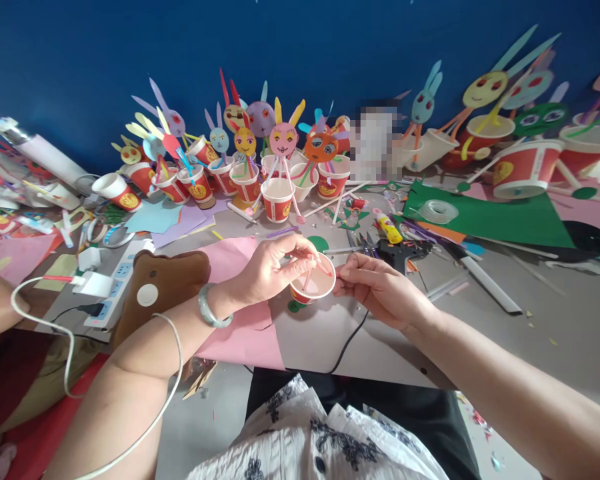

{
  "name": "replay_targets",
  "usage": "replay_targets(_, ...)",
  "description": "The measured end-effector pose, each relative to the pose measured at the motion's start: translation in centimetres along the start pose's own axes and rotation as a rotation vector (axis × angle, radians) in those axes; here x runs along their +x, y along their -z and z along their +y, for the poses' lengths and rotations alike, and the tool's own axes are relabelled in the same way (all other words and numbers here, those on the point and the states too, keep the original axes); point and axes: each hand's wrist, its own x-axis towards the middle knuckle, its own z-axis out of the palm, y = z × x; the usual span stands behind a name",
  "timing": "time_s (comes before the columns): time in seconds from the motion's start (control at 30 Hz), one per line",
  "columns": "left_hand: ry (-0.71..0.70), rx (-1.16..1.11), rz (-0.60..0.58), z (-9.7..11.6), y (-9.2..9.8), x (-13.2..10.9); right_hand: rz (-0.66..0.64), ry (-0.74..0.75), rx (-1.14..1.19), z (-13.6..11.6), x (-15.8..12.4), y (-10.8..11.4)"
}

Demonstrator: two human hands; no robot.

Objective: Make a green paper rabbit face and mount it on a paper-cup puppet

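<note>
A grey counter (505,333) runs up to a deep blue wall (130,53) and is thick with craft litter. Along its far edge stands a row of finished cup figures (277,193), red paper cups topped with round paper faces and long ears. Toward the far right corner lies a green sheet (505,217) with a tape roll (437,211) on it. A black glue gun (405,252) lies just beyond the hands. At the left edge are a white power strip (115,280) and a brown pouch (160,287), and a pink sheet (245,333) hangs over the near edge.

The paper cup (316,285) is near the middle of the near edge, held just above the counter and tilted toward the camera. It is red outside and plain white inside, and a pink straw (310,275) slants down into it. The left hand (270,267) arches over the rim, its fingers closed on the top of the straw. The right hand (380,290) meets the cup from the other side, its fingers pinched on the rim.
</note>
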Motion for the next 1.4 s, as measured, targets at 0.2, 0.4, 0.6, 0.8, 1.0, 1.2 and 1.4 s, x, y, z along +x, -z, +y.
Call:
replay_targets(0.2, -0.105, 0.057, -0.098, -0.4, 0.2, -0.1, -0.012, -0.009, -0.041, 0.1, -0.1, -0.3)
replay_targets(0.4, -0.112, 0.037, -0.009, -0.3, -0.2, -0.2, 0.098, 0.306, -0.46, 0.5, -1.0, -1.1)
replay_targets(0.6, -0.13, -0.005, 0.022, -0.2, -0.3, -0.2, 0.092, 0.397, -0.619, 0.4, -1.2, -0.6)
replay_targets(0.8, -0.14, -0.061, -0.005, -0.7, -0.2, -0.2, 0.063, 0.346, -0.604, 0.1, -0.7, 0.0)
replay_targets(1.0, -0.11, -0.073, -0.025, -1.2, -0.1, -0.3, 0.078, 0.409, -0.649, -0.1, -1.1, -0.6)
replay_targets(1.2, -0.049, -0.058, -0.007, -0.9, -0.3, -0.4, 0.08, 0.43, -0.612, 0.2, -1.3, -0.8)
replay_targets(1.4, -0.071, -0.043, 0.017, -1.0, -0.4, -0.5, 0.036, 0.44, -0.558, 0.7, -1.3, -0.9)
